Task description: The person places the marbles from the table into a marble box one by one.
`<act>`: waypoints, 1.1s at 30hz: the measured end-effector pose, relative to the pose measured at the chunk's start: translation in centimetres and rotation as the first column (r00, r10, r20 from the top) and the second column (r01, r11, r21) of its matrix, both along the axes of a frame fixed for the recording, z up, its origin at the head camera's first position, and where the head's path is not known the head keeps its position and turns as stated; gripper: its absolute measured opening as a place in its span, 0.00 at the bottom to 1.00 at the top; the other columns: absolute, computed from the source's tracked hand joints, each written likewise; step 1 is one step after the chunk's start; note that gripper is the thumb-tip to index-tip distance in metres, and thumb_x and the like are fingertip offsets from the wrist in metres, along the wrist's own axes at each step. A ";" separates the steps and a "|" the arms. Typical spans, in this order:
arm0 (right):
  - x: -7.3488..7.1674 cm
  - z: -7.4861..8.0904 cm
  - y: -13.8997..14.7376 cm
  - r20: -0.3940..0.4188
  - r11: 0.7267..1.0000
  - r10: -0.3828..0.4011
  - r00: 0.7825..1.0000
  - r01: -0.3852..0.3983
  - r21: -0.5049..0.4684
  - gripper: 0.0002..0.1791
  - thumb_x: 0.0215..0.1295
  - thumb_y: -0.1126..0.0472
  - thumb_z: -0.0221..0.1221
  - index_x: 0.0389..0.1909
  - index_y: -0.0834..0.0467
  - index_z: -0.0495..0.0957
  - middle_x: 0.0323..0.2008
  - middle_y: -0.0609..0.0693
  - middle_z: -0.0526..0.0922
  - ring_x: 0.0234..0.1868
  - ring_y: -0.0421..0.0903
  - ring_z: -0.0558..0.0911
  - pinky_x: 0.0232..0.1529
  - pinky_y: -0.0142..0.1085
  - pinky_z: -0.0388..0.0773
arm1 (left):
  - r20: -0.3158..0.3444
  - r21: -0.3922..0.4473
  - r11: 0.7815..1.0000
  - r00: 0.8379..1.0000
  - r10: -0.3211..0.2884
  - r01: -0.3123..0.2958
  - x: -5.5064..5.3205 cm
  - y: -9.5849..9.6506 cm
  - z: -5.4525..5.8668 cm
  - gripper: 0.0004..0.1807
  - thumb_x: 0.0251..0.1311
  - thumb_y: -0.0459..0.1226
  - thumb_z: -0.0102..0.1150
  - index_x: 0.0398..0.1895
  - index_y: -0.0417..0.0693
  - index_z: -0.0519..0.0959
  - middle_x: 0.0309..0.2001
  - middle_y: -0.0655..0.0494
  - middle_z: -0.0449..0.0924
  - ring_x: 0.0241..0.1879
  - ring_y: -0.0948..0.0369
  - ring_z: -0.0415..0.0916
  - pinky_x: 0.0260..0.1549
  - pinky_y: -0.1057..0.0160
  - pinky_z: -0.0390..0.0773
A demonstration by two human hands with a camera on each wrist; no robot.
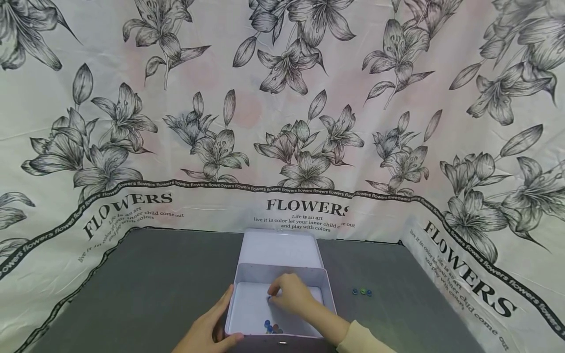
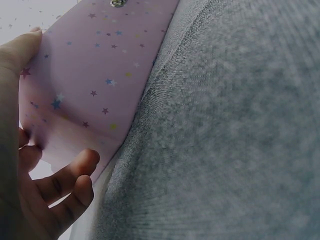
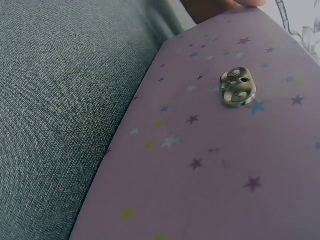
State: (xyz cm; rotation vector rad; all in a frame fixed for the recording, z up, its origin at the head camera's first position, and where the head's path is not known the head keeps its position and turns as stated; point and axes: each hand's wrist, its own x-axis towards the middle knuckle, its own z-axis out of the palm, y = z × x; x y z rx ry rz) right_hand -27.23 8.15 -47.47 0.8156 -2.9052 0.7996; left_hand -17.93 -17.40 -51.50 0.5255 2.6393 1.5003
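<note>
An open box (image 1: 326, 277), white inside, stands on the grey surface with its lid (image 1: 280, 249) tipped back. My left hand (image 1: 211, 323) grips its front left corner, the thumb on the front rim. In the left wrist view, that hand (image 2: 47, 195) is beside the box's pink, star-printed outer wall (image 2: 80, 75). Inside the box is my right hand (image 1: 291, 294), its fingertips pinching a small dark-blue marble (image 1: 269, 298), mostly hidden. Several marbles (image 1: 267, 324), blue and brownish, lie along the front inside wall. The right wrist view shows the box front (image 3: 200, 130), not the right hand.
On the grey surface, right of the box, three small marbles (image 1: 363, 291) sit in a row, two blue and one green between them. A metal clasp (image 3: 238, 88) is fixed to the box front. Flower-printed cloth (image 1: 309, 211) hangs behind and at both sides.
</note>
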 end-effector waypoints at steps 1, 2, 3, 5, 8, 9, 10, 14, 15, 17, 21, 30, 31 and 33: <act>0.0 0.0 0.0 0.000 1.000 -0.001 1.000 0.001 0.000 0.05 0.57 0.67 0.74 0.34 0.55 0.91 0.34 0.45 0.92 0.43 0.47 0.88 0.50 0.47 0.85 | 0.002 -0.001 1.000 1.000 0.000 0.000 0.0 0.0 0.0 0.58 0.65 0.53 0.72 0.87 0.44 0.47 0.82 0.32 0.53 0.25 0.70 0.69 0.26 0.68 0.75; 0.0 0.1 0.0 0.000 1.000 -0.003 1.000 0.003 -0.002 0.05 0.57 0.67 0.74 0.34 0.55 0.91 0.34 0.44 0.92 0.43 0.47 0.88 0.50 0.47 0.85 | 0.002 0.000 1.000 1.000 0.001 -0.001 0.0 0.0 0.0 0.58 0.65 0.53 0.72 0.87 0.44 0.48 0.82 0.32 0.54 0.25 0.70 0.69 0.26 0.68 0.75; 0.0 0.1 0.0 -0.002 1.000 -0.003 1.000 0.003 -0.004 0.05 0.58 0.67 0.74 0.34 0.56 0.91 0.34 0.44 0.92 0.43 0.47 0.88 0.49 0.47 0.85 | 0.003 -0.001 1.000 1.000 0.002 -0.002 0.0 0.0 0.1 0.58 0.65 0.53 0.73 0.87 0.44 0.48 0.82 0.32 0.54 0.25 0.70 0.69 0.26 0.68 0.75; 0.0 0.3 -0.1 -0.005 1.000 -0.006 1.000 0.006 -0.014 0.05 0.58 0.67 0.74 0.35 0.56 0.91 0.34 0.45 0.91 0.43 0.47 0.88 0.49 0.46 0.85 | 0.006 -0.001 1.000 1.000 0.006 -0.006 0.0 0.0 0.1 0.58 0.65 0.53 0.73 0.87 0.44 0.48 0.82 0.33 0.55 0.25 0.71 0.69 0.26 0.68 0.74; -0.1 0.6 0.0 -0.005 0.999 -0.012 1.000 0.012 -0.050 0.05 0.60 0.67 0.73 0.37 0.58 0.91 0.35 0.46 0.91 0.43 0.49 0.88 0.49 0.47 0.85 | 0.012 -0.010 1.000 1.000 0.017 -0.017 0.1 0.0 0.2 0.58 0.65 0.53 0.73 0.87 0.45 0.48 0.81 0.34 0.56 0.26 0.70 0.69 0.26 0.68 0.74; -0.1 0.7 0.1 -0.004 0.998 -0.013 1.000 0.013 -0.061 0.05 0.61 0.67 0.73 0.37 0.58 0.91 0.36 0.47 0.91 0.44 0.50 0.88 0.49 0.48 0.85 | 0.015 -0.018 1.000 1.000 0.022 -0.022 0.1 0.0 0.2 0.58 0.65 0.54 0.73 0.87 0.46 0.48 0.81 0.35 0.57 0.26 0.70 0.69 0.26 0.68 0.74; -0.2 0.8 0.1 0.000 0.997 -0.015 1.000 0.015 -0.072 0.05 0.61 0.67 0.73 0.38 0.58 0.91 0.36 0.47 0.91 0.44 0.50 0.88 0.49 0.49 0.85 | 0.019 -0.023 0.999 0.999 0.026 -0.025 0.1 0.0 0.2 0.58 0.65 0.55 0.73 0.87 0.47 0.48 0.81 0.36 0.57 0.25 0.69 0.69 0.26 0.68 0.74; -0.3 1.2 0.3 0.015 0.992 -0.009 1.000 0.010 -0.124 0.05 0.63 0.65 0.72 0.39 0.59 0.91 0.36 0.47 0.91 0.38 0.46 0.87 0.43 0.44 0.84 | 0.028 -0.017 1.000 0.999 0.026 -0.026 0.0 0.0 0.1 0.58 0.64 0.55 0.72 0.88 0.50 0.48 0.80 0.37 0.59 0.26 0.69 0.70 0.26 0.68 0.74; -0.3 1.2 0.4 0.023 0.989 -0.008 1.000 0.011 -0.146 0.05 0.64 0.64 0.72 0.38 0.59 0.91 0.36 0.47 0.91 0.33 0.44 0.85 0.38 0.40 0.83 | 0.027 -0.014 1.000 0.999 0.024 -0.023 0.0 0.0 0.1 0.58 0.65 0.55 0.72 0.88 0.49 0.47 0.81 0.36 0.58 0.27 0.69 0.71 0.26 0.68 0.75; -0.4 1.4 0.5 0.030 0.980 0.002 1.000 0.004 -0.199 0.06 0.64 0.62 0.72 0.39 0.61 0.91 0.36 0.48 0.92 0.23 0.38 0.78 0.26 0.32 0.77 | 0.023 0.000 1.000 1.000 0.012 -0.012 0.0 -0.1 -0.1 0.57 0.66 0.54 0.72 0.87 0.47 0.47 0.80 0.35 0.58 0.27 0.70 0.71 0.27 0.68 0.75; -0.3 1.9 0.9 0.028 0.946 0.019 0.999 -0.009 -0.323 0.08 0.65 0.62 0.72 0.40 0.62 0.91 0.38 0.53 0.92 0.12 0.31 0.64 0.15 0.25 0.62 | 0.012 0.028 1.000 1.000 -0.014 0.014 0.0 -0.1 -0.4 0.56 0.67 0.52 0.71 0.87 0.43 0.47 0.80 0.32 0.57 0.28 0.71 0.72 0.27 0.68 0.76; -0.1 2.8 2.2 0.009 0.891 0.027 1.000 -0.021 -0.454 0.11 0.65 0.60 0.74 0.43 0.62 0.91 0.35 0.54 0.91 0.14 0.30 0.66 0.16 0.26 0.62 | -0.002 0.035 0.999 1.000 -0.015 0.015 0.1 0.0 -0.2 0.57 0.67 0.52 0.71 0.87 0.41 0.47 0.76 0.31 0.62 0.24 0.71 0.70 0.25 0.67 0.76; -0.1 2.8 2.5 0.006 0.889 0.018 1.000 -0.013 -0.458 0.11 0.64 0.59 0.74 0.43 0.62 0.91 0.34 0.54 0.91 0.14 0.31 0.66 0.17 0.26 0.62 | 0.002 0.029 1.000 1.000 -0.011 0.011 0.1 0.1 -0.1 0.57 0.67 0.52 0.72 0.87 0.42 0.47 0.77 0.31 0.61 0.23 0.70 0.70 0.25 0.67 0.75; -0.1 2.7 3.3 0.006 0.892 -0.008 1.000 0.010 -0.452 0.12 0.64 0.58 0.75 0.43 0.60 0.91 0.30 0.52 0.89 0.14 0.31 0.66 0.17 0.26 0.62 | 0.021 0.017 1.000 1.000 0.001 -0.001 0.1 0.1 0.1 0.57 0.66 0.53 0.72 0.87 0.43 0.47 0.79 0.30 0.59 0.23 0.70 0.69 0.25 0.67 0.75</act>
